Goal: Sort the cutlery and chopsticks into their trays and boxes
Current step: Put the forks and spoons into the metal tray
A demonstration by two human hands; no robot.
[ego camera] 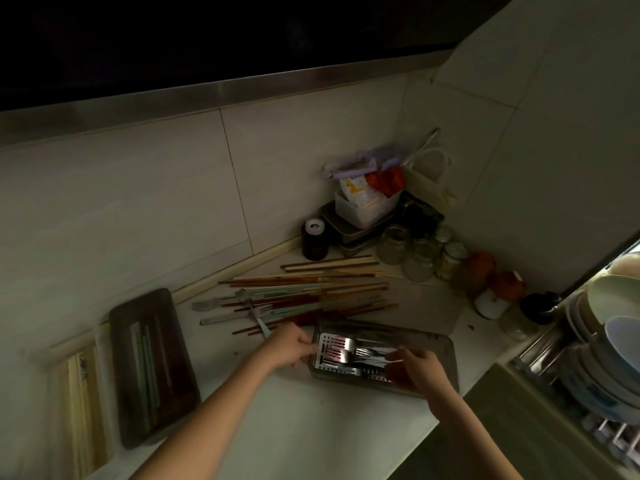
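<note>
A metal tray [446, 344] with a perforated insert lies on the counter and holds several forks [346, 351]. My left hand [291, 344] grips the tray's left edge with curled fingers. My right hand [412, 368] is over the tray's right half, its fingers curled round the fork handles. Behind the tray lies a loose pile of brown, pale and teal chopsticks [311, 289], with a few loose forks and spoons [249, 306] at its left end. A dark brown box [152, 368] at the left holds green and brown chopsticks. Beside it, a pale box [83, 410] holds light chopsticks.
Glass jars [419, 258], stacked containers [363, 209] and a black canister [314, 239] fill the back corner. A dish rack with stacked plates and bowls [602, 341] stands at the right. The counter's front edge runs diagonally below my arms.
</note>
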